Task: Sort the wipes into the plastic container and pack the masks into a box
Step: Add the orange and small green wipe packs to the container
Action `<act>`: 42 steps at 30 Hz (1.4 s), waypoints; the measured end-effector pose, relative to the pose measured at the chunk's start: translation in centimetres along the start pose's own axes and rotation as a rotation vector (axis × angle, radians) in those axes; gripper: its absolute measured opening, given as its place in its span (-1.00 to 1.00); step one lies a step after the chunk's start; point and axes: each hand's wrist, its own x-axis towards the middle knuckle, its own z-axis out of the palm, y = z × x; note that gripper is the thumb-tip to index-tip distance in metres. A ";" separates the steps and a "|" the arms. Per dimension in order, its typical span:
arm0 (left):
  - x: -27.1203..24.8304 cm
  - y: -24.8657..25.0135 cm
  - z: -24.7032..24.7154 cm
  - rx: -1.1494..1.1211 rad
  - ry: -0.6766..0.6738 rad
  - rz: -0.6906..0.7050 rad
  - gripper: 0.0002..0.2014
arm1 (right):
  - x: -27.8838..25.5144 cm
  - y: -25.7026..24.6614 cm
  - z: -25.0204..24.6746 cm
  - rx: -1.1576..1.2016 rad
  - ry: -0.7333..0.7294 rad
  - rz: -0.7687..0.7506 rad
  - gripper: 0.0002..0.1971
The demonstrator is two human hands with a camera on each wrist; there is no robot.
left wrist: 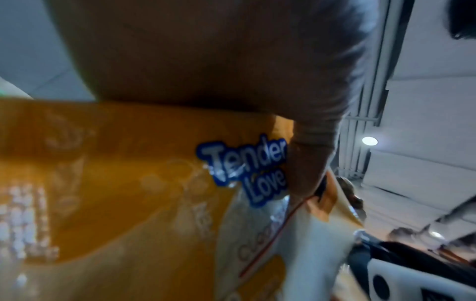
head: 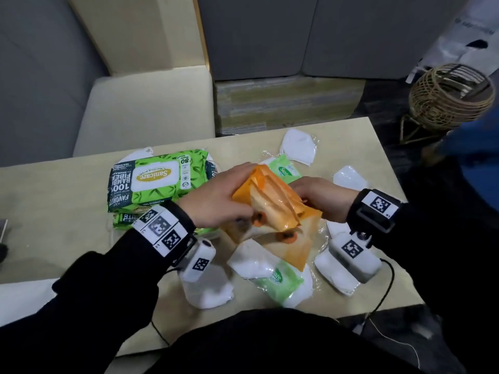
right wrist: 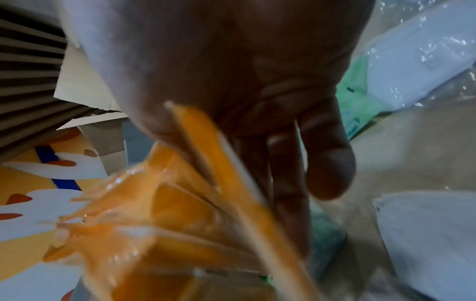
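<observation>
A bundle of orange "Tender Love" wipes packs (head: 270,201) is held above the middle of the beige table (head: 54,211). My left hand (head: 243,190) grips its left side, with the thumb (left wrist: 309,163) beside the blue label on the pack (left wrist: 242,169). My right hand (head: 299,195) pinches the right edge of the packs (right wrist: 206,193). A big green Sanicare wipes pack (head: 159,179) lies at the left. One small green pack (head: 286,170) lies behind the hands and another small green pack (head: 280,279) lies near me. Wrapped white masks (head: 299,145) (right wrist: 425,234) are scattered around.
More masks lie at the right (head: 349,179) and close to the front edge (head: 208,290). A cushioned seat (head: 145,109) stands behind the table at the left and a wicker basket (head: 451,95) stands on the floor at the back right. Another person's blue sleeve (head: 480,147) shows at the right.
</observation>
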 end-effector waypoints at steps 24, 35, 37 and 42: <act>-9.5 -12.6 8.3 0.796 -0.019 -0.140 -0.31 | 5.3 10.8 12.9 -0.541 0.030 -0.292 -0.18; -11.7 -18.9 8.8 0.751 -0.011 -0.327 0.06 | 9.1 14.4 13.1 -0.736 0.089 -0.317 -0.29; -12.2 -19.0 8.4 0.771 0.002 -0.330 -0.08 | 9.0 14.6 13.4 -0.708 0.114 -0.332 -0.29; -12.3 -17.7 7.8 0.873 0.106 -0.269 -0.40 | 8.8 14.4 14.2 -0.633 0.191 -0.397 -0.29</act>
